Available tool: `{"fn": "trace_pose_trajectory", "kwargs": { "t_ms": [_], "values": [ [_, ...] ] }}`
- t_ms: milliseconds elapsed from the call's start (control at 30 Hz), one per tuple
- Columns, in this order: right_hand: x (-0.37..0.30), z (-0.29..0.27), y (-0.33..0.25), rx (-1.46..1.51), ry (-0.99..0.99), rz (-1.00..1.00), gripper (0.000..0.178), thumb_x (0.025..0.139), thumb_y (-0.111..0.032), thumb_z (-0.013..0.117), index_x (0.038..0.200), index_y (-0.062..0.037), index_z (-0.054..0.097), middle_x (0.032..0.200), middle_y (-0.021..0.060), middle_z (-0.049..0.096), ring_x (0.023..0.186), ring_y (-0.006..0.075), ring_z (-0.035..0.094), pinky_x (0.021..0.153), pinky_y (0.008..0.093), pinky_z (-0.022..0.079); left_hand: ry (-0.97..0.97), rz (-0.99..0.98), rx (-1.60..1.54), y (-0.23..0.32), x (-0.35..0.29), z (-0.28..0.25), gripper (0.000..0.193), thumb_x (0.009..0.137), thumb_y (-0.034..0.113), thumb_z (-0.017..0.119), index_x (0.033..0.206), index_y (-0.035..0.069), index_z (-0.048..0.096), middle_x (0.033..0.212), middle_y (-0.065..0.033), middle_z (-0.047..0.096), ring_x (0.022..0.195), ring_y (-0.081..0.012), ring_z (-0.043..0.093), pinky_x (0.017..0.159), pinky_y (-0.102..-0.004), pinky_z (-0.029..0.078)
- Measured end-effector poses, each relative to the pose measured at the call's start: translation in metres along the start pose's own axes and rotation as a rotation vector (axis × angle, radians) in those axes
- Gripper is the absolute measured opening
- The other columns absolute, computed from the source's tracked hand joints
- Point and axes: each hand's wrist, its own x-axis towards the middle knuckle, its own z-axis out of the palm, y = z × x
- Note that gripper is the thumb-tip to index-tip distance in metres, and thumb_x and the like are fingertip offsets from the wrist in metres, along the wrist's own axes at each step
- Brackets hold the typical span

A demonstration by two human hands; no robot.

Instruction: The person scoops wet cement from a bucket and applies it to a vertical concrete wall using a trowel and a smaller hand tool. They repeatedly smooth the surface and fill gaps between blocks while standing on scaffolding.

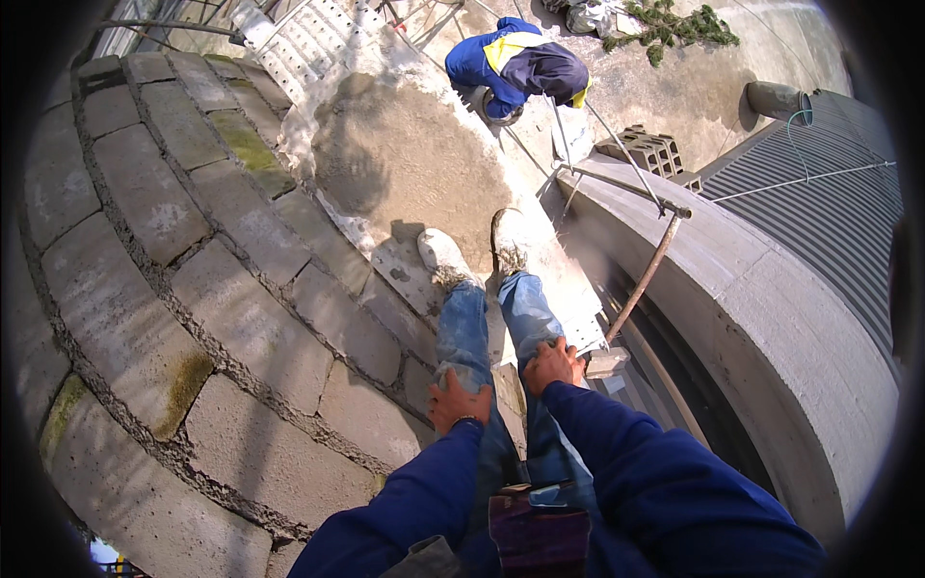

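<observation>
My left hand (457, 402) rests on the left knee of my blue jeans (463, 332), with its fingers apart and bent over the cloth. On the other knee lies my right hand (553, 366), its fingers likewise spread over the denim. Neither hand holds anything. My pale, mortar-smeared left boot (442, 252) and right boot (509, 239) stand on a platform. Just ahead of them, a broad patch of grey mortar (409, 144) is spread over it. The block wall (260, 308) rises close beside my left arm.
Below, a person (525, 63) in blue and yellow bends over a round container. A rusty scaffold pole (644, 279) stands right of my boots, before a concrete beam (771, 328). Hollow blocks (644, 151) and a corrugated roof (809, 193) lie beyond. A perforated plank (308, 48) is at far left.
</observation>
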Motion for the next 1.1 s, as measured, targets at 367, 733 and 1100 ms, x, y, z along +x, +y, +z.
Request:
{"fn": "trace_pose_trajectory", "kwargs": {
  "t_ms": [367, 733, 1100],
  "values": [
    [0.005, -0.008, -0.002, 0.033, -0.038, 0.02, 0.036, 0.08, -0.025, 0.057, 0.111, -0.0118, 0.069, 0.126, 0.0179, 0.052, 0.118, 0.0419, 0.051, 0.097, 0.0587, 0.041, -0.03, 0.004, -0.036, 0.003, -0.003, -0.015, 0.082, 0.076, 0.053, 0.067, 0.147, 0.02, 0.041, 0.143, -0.0223, 0.043, 0.122, -0.0417, 0.053, 0.105, -0.0489, 0.039],
    [0.047, -0.03, 0.009, 0.25, -0.067, 0.022, 0.049, 0.084, -0.03, 0.059, 0.13, -0.0142, 0.055, 0.126, 0.0179, 0.052, 0.122, 0.037, 0.05, 0.098, 0.0598, 0.039, -0.351, 0.205, -0.192, -0.008, 0.081, 0.02, 0.089, 0.084, 0.06, 0.059, 0.155, 0.018, 0.026, 0.155, -0.0272, 0.026, 0.139, -0.0456, 0.034, 0.113, -0.0497, 0.032],
    [0.338, -0.084, 0.066, 0.554, 0.346, -0.2, 0.039, 0.083, -0.025, 0.064, 0.116, -0.0029, 0.064, 0.103, 0.0253, 0.069, 0.104, 0.0391, 0.064, 0.093, 0.0432, 0.049, -0.304, 0.462, -0.445, -0.11, 0.191, 0.049, 0.077, 0.09, 0.05, 0.06, 0.15, 0.008, 0.037, 0.145, -0.0185, 0.048, 0.134, -0.0404, 0.045, 0.107, -0.0491, 0.039]
  ]
}}
